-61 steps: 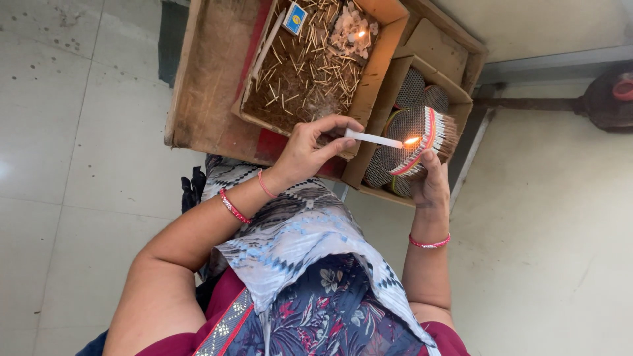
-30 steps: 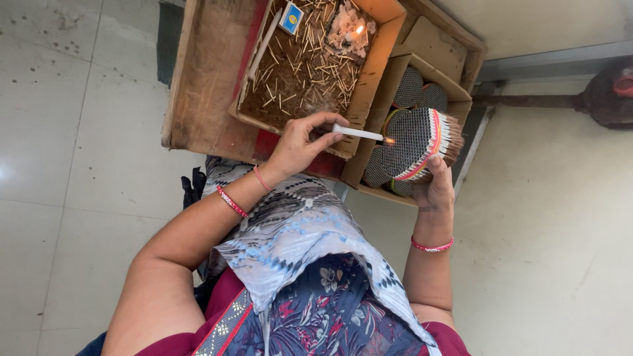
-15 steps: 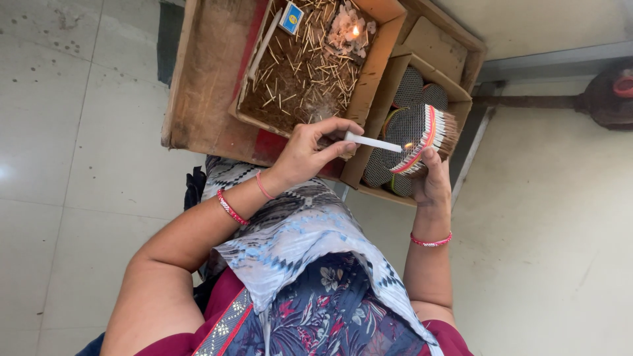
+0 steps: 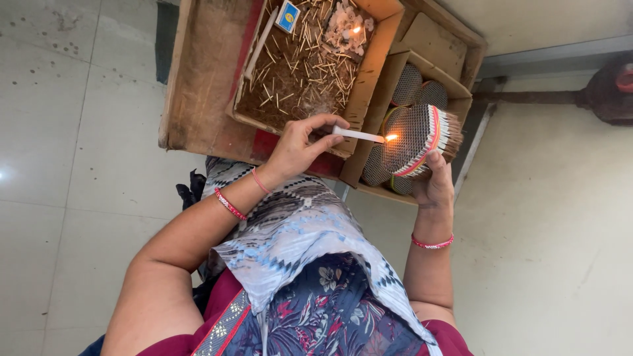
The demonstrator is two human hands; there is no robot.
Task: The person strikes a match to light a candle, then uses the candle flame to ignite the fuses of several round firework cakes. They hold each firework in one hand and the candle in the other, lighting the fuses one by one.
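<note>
We held a thin white candle pinched in the grip of our left hand, its lit tip just touching the face of a round bundle of sticks. Our right hand had its grip clamped on that bundle from beneath, tilting it toward the flame. Beyond the left grip sat a cardboard box littered with spent matchsticks; behind the bundle, more round bundles filled a second box, both resting on a wooden tabletop.
</note>
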